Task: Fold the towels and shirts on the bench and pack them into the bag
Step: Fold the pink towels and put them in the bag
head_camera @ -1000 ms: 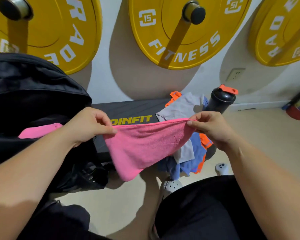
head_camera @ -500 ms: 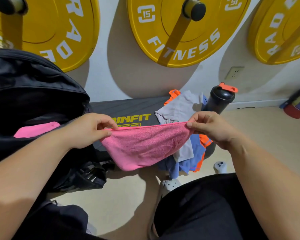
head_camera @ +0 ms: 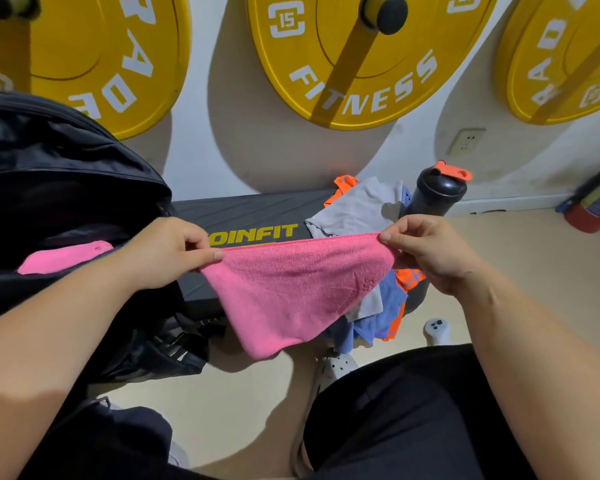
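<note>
My left grip [head_camera: 163, 252] pinches one top corner of pink towel [head_camera: 291, 289], my right grip [head_camera: 426, 252] pinches other. Towel hangs stretched between them, in air before tabletop [head_camera: 250, 209], lower edge sagging lopsided. Risks: uneven drape gives crooked fold; thin pinch slips, towel drops to floor. Bag [head_camera: 66, 188] open at left, another pink cloth [head_camera: 63, 259] inside. Shirt pile [head_camera: 357, 209] touches black bottle [head_camera: 433, 195]; careless tug could topple it.

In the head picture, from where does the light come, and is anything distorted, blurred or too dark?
Head view: light falls from the upper right, so the peg casts a shadow down-left across the middle yellow plate; wide-angle distortion stretches the edges; the pink towel is sharp; the black bag is too dark inside.
</note>
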